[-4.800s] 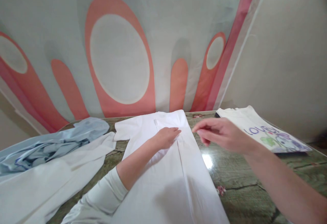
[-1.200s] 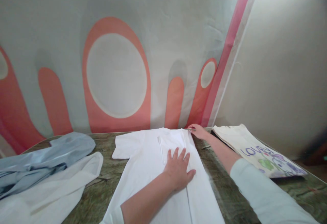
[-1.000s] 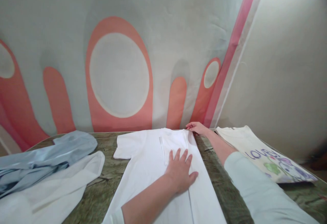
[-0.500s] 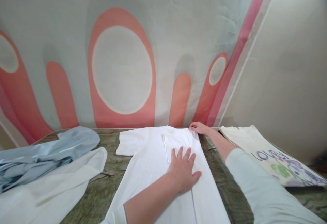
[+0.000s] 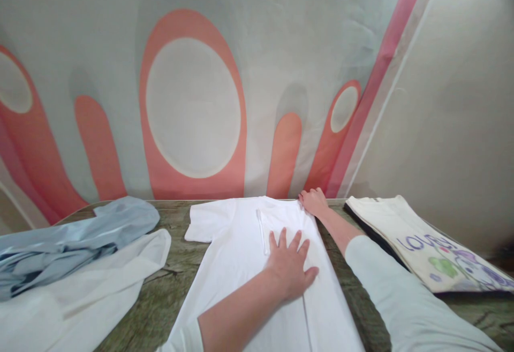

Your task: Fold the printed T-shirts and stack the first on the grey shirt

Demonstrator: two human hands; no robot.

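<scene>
A white T-shirt (image 5: 228, 282) lies spread out in front of me. Its left sleeve sticks out, while the right sleeve is folded inward over the body. My left hand (image 5: 291, 266) rests flat on the shirt with its fingers spread, just below the folded sleeve. At the far right shoulder corner, my right hand (image 5: 314, 202) has its fingers bent round the shirt's edge; the fingertips are partly hidden.
Crumpled light-blue cloth (image 5: 128, 218) and a white garment (image 5: 100, 288) lie to the left on the wood-patterned tabletop (image 5: 168, 282). To the right is a folded cream garment (image 5: 417, 234) with purple lettering. A painted wall (image 5: 257, 47) rises behind the table.
My right hand has turned, and its fingers now bend over the shoulder corner, with the forearm slightly to the left. My left hand stays flat on the shirt. The view has shifted slightly.
</scene>
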